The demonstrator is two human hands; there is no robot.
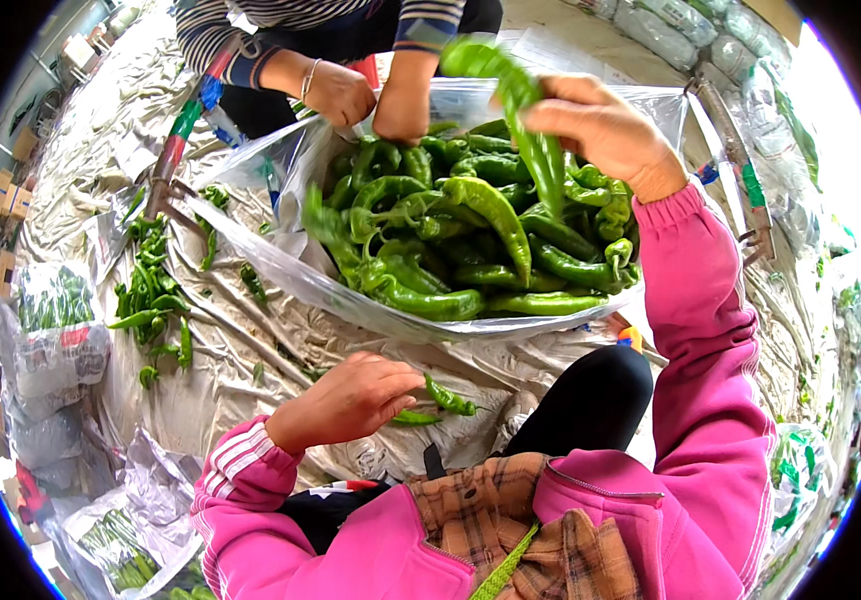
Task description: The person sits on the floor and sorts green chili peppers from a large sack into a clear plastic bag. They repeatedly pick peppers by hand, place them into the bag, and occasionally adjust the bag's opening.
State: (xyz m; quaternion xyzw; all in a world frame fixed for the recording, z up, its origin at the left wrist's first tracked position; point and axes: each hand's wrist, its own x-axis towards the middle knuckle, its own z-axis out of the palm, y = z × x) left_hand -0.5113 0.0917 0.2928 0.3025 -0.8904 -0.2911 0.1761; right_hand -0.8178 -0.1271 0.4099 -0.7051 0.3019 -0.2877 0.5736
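Note:
A large pile of green peppers [468, 225] lies in a clear plastic bag [280, 277] spread open on a metal frame [168, 169]. Above the pile's right side, my right hand [595, 124] grips long green peppers [532, 135], slightly blurred by motion. My left hand [355, 397] is below the bag's near edge, its fingers bent; whether it holds anything cannot be made out. Beside its fingertips, a small green pepper [449, 397] lies on the ground sheet.
Another person's hands [370, 101] reach to the bag's far edge. Loose peppers [149, 289] lie on the pale sheet [243, 375] at left. Filled plastic bags [55, 330] stand at far left, more [670, 34] at upper right. The frame's right post [738, 157] stands beside my sleeve.

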